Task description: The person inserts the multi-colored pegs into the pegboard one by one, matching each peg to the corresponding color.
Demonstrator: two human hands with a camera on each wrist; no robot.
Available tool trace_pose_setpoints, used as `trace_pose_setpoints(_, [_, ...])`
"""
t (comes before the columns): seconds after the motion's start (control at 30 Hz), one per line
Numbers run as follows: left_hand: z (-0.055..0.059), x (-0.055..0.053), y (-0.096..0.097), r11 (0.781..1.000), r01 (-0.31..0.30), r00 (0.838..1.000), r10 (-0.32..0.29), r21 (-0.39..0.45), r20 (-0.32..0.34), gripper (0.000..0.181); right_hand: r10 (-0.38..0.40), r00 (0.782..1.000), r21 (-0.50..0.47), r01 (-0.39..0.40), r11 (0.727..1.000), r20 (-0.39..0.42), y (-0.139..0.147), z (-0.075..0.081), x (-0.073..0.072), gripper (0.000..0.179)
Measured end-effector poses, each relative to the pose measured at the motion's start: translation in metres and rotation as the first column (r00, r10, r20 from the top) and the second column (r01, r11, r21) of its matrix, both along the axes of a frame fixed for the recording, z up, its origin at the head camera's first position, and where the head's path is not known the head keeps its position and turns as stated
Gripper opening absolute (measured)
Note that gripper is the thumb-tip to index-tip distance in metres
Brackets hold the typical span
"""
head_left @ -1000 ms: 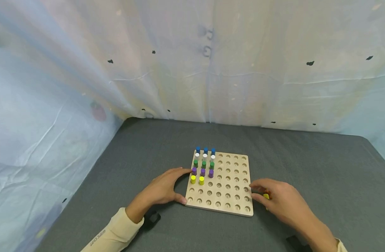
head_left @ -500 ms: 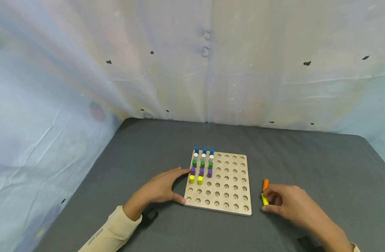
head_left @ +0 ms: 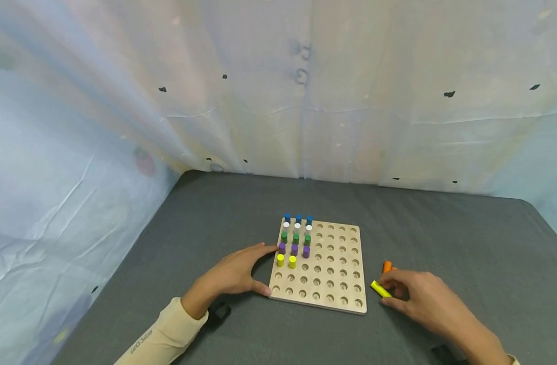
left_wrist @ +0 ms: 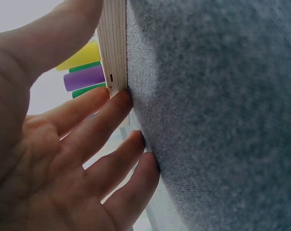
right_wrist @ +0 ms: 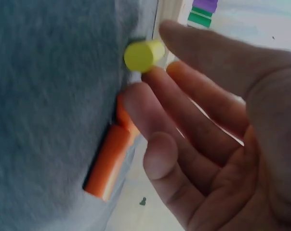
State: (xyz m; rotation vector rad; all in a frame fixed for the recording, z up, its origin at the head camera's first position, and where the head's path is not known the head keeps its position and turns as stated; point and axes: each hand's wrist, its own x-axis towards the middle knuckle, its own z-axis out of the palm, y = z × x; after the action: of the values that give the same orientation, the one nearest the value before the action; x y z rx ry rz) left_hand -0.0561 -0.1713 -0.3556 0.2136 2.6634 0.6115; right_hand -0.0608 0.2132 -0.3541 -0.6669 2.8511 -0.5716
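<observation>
In the head view, a square wooden pegboard (head_left: 330,253) lies on the grey table. Coloured pegs stand in its left columns: blue (head_left: 298,219), white (head_left: 297,227), green (head_left: 296,238), purple (head_left: 294,250), and two yellow ones in the nearest filled row. My left hand (head_left: 234,271) rests against the board's left side, fingers mostly straight, touching its edge with thumb and fingertips. Right of the board, my right hand (head_left: 421,296) has its thumb and curled fingers around a loose yellow peg (right_wrist: 139,56), low over the cloth. Beside those fingers lie orange pegs (right_wrist: 108,161).
The grey cloth-covered table (head_left: 242,203) spreads around the board. A pale hanging sheet (head_left: 374,126) rises behind the far edge, and another sheet (head_left: 59,203) hangs along the left. Open holes fill the board's right and front parts.
My right hand has moved away from the board's right edge, and orange pegs now lie on the table. The yellow peg at its fingers has turned slantwise. My left hand stays in place.
</observation>
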Motion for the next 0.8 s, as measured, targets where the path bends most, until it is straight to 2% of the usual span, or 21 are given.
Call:
trace_pose_setpoints(0.2, [0.0004,-0.0003,0.0002,1.000,0.002,1.000,-0.002,0.003,-0.009,0.098,-0.012,1.000,-0.023,0.011,1.000,-0.017,-0.0078,-0.0008,0.0008,0.026])
trace_pose_setpoints(0.47, [0.0008,0.0012,0.0011,1.000,-0.002,1.000,0.002,0.017,-0.010,0.097,0.001,1.000,0.025,0.000,1.000,-0.013,-0.0071,-0.0020,-0.0003,0.026])
trace_pose_setpoints(0.8, [0.0001,0.0009,-0.0008,1.000,0.008,1.000,-0.007,0.027,-0.030,0.097,0.042,0.995,0.022,-0.040,0.999,-0.096,-0.0089,-0.0041,0.0006,0.030])
